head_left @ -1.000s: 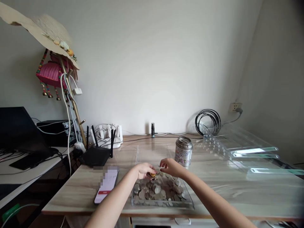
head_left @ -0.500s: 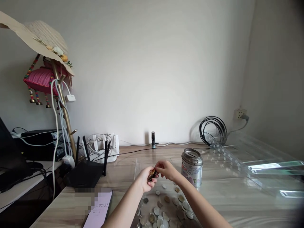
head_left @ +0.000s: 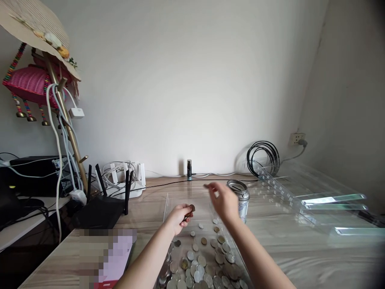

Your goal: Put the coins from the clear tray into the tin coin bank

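Note:
My left hand [head_left: 179, 218] is closed over the far end of a clear tray [head_left: 166, 205], with coins [head_left: 192, 208] between its fingers and palm. My right hand [head_left: 224, 200] is raised to the right, pinching a single coin [head_left: 206, 186] between thumb and fingertips. Just behind that hand stands a silver tin money box [head_left: 243, 208] with a slotted lid [head_left: 237, 185]; the hand and wrist hide part of its left side. Below both hands, many loose silver and brass-coloured coins [head_left: 201, 261] lie spread in the tray.
A phone [head_left: 120, 255] lies at the left, beside a black router [head_left: 100, 210] and a white router [head_left: 135, 188]. A small dark bottle [head_left: 189, 170] stands by the wall. Coiled black cable [head_left: 263, 158] and clear acrylic panels [head_left: 300, 198] are at the right.
My right hand has moved away from my left hand, rightward and up towards the tin, carrying a coin. The left hand keeps its coins. The camera view has tilted and shifted.

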Demonstrator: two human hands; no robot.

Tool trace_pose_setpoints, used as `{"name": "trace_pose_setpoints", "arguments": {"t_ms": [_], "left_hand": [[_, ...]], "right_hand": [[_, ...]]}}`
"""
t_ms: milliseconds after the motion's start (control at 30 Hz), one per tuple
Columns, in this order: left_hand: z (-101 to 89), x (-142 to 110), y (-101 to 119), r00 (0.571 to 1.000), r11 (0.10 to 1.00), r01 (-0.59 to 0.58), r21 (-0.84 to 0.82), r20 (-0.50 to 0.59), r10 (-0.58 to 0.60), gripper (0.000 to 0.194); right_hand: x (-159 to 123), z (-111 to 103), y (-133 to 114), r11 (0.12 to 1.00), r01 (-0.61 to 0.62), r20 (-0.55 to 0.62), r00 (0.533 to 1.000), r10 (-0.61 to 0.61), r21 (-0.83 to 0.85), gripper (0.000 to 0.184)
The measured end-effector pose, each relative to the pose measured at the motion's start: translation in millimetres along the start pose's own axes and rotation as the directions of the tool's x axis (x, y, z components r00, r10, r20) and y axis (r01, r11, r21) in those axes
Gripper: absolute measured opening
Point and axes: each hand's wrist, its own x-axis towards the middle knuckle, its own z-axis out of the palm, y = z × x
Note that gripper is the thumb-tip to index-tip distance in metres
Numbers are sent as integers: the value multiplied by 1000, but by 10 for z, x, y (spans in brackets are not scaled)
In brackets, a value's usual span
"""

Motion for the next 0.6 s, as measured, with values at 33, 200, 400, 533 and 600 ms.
{"name": "trace_pose_setpoints", "arguments": {"t_ms": [33,200,400,533,600], "left_hand": [[2,-2,4,1000,1000,4,8,-10,-4,19],[4,-8,18,999,999,36,0,-19,-36,16],[-5,-11,27,998,999,50,3,-29,-50,15],[-13,-7,20,999,999,47,14,-14,-46,15],[-24,2,7,999,999,36,13,-2,-36,17]], "right_hand": [[54,-124,64,996,-25,-132,991,14,-84,24],[257,-467,517,928,-177,-246,964,97,-329,24],[288,-456,742,874,-267,-25,959,282,-407,22],[300,-453,754,860,-287,-25,952,305,-422,24],[306,-455,757,858,-306,-22,945,327,-413,23]]}}
